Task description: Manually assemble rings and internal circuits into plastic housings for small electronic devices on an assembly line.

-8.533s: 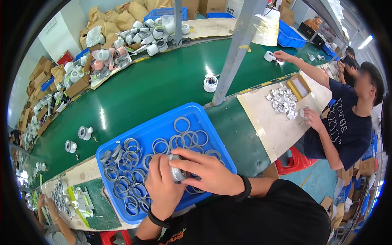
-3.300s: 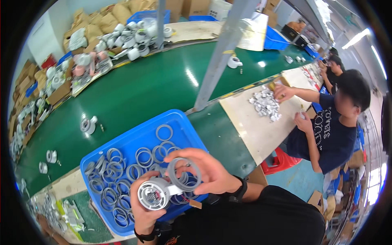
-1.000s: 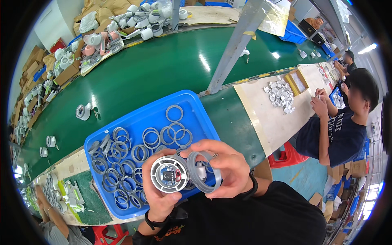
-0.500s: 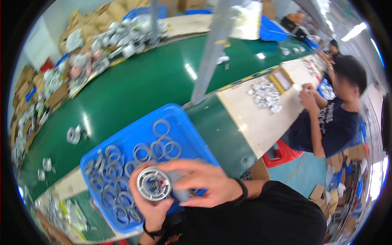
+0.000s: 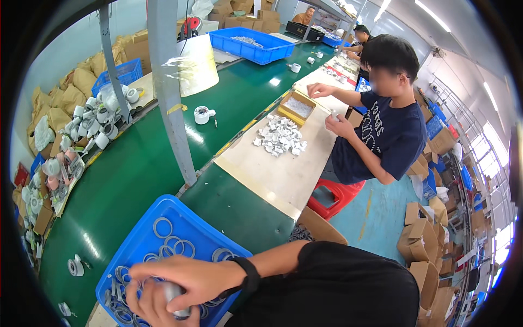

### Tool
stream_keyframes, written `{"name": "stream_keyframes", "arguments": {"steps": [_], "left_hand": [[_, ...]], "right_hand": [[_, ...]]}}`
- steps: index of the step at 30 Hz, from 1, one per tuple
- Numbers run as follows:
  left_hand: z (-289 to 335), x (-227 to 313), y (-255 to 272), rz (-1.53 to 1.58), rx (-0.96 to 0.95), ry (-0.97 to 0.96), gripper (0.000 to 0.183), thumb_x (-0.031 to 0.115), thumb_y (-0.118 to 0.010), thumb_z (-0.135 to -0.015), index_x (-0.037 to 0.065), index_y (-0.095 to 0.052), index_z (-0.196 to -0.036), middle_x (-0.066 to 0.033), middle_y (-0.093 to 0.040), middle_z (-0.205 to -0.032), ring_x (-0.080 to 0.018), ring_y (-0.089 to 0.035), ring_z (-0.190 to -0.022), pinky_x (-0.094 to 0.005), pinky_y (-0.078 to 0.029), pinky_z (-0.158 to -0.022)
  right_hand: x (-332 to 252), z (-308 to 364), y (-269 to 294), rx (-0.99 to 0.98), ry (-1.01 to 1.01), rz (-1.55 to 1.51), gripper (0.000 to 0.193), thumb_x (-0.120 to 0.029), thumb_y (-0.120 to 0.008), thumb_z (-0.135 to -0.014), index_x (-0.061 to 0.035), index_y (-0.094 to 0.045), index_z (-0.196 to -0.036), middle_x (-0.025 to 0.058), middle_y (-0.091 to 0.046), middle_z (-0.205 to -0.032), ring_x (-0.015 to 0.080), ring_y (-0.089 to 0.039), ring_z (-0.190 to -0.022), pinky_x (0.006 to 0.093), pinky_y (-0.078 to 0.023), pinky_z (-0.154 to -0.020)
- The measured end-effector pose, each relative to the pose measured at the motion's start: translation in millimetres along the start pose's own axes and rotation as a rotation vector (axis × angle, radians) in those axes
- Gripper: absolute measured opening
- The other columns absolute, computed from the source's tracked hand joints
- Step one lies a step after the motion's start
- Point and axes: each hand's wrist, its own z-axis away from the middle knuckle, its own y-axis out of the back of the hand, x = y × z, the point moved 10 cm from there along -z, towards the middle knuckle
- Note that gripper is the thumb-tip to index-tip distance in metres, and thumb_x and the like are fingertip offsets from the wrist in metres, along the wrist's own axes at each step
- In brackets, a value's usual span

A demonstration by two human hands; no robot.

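My right hand (image 5: pixel 199 275), with a black band at the wrist, reaches in from the right over a blue tray (image 5: pixel 163 203). Its palm and fingers curl over a small round grey-and-white housing (image 5: pixel 174 298). From below, my left hand (image 5: pixel 152 306) wraps its fingers around the same piece. Most of the housing is hidden between the two hands, and its edges are blurred. Loose grey rings (image 5: pixel 163 228) lie in the tray beneath and around my hands, several of them overlapping.
A grey metal post (image 5: pixel 177 125) rises beyond the tray. The green conveyor (image 5: pixel 117 182) carries scattered white housings (image 5: pixel 202 115). To the right, a co-worker (image 5: pixel 381 111) handles small parts beside a heap of white pieces (image 5: pixel 279 136) and a yellow box (image 5: pixel 297 107). A red stool (image 5: pixel 340 199) stands below.
The view has swung to the right, so tray and hands appear lower left. My right hand now covers the housing, whose round open end faced up before. The co-worker's hands have moved apart.
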Motion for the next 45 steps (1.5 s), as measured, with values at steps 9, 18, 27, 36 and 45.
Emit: {"name": "stream_keyframes", "arguments": {"steps": [9, 18, 27, 36, 45], "left_hand": [[-21, -74, -42, 0.223, -0.110, 0.186, 0.063, 0.011, -0.073, -0.054, 0.002, -0.050, -0.112, -0.0193, -0.039, -0.114, -0.0398, -0.042, -0.109, -0.0470, -0.035, -0.094], [102, -431, -144, 0.344, -0.192, 0.895, 0.038, 0.016, -0.073, -0.070, 0.000, -0.050, -0.097, -0.0082, -0.056, -0.088, -0.0176, -0.056, -0.078, -0.0326, -0.046, -0.069], [69, -384, -143, -0.062, -0.419, 0.597, 0.054, 0.031, -0.079, -0.062, -0.002, -0.050, -0.093, -0.0227, -0.054, -0.094, -0.0420, -0.054, -0.083, -0.0443, -0.046, -0.073], [61, -313, -85, -0.399, -0.509, 0.651, 0.052, 0.023, -0.075, -0.068, 0.001, -0.056, -0.111, -0.0187, -0.057, -0.108, -0.0345, -0.059, -0.099, -0.0421, -0.049, -0.085], [18, -78, -53, 0.390, -0.505, 0.117, 0.045, 0.006, -0.072, -0.068, 0.004, -0.059, -0.111, -0.0116, -0.061, -0.088, -0.0271, -0.062, -0.077, -0.0358, -0.051, -0.068]], "right_hand": [[20, -29, 30, 0.168, 0.043, 0.288, 0.056, -0.021, -0.063, -0.080, 0.0017, -0.040, -0.126, 0.0186, -0.060, -0.100, 0.0338, -0.061, -0.081, 0.0399, -0.049, -0.071], [122, 15, 46, -0.410, -0.439, 0.778, 0.041, -0.018, -0.067, -0.077, -0.0067, -0.053, -0.114, 0.0136, -0.061, -0.098, 0.0309, -0.060, -0.093, 0.0402, -0.048, -0.078], [147, 73, 13, -0.672, -0.275, 0.868, 0.028, -0.006, -0.065, -0.071, -0.0021, -0.058, -0.098, 0.0169, -0.061, -0.086, 0.0350, -0.062, -0.084, 0.0451, -0.051, -0.069], [148, 61, 6, -0.687, -0.276, 0.975, 0.028, -0.011, -0.066, -0.075, -0.0072, -0.056, -0.101, 0.0095, -0.059, -0.093, 0.0297, -0.061, -0.084, 0.0414, -0.050, -0.068], [23, 22, 5, -0.362, 0.022, 0.543, 0.019, -0.013, -0.068, -0.076, -0.0079, -0.055, -0.089, 0.0063, -0.052, -0.085, 0.0263, -0.057, -0.075, 0.0372, -0.047, -0.066]]}}
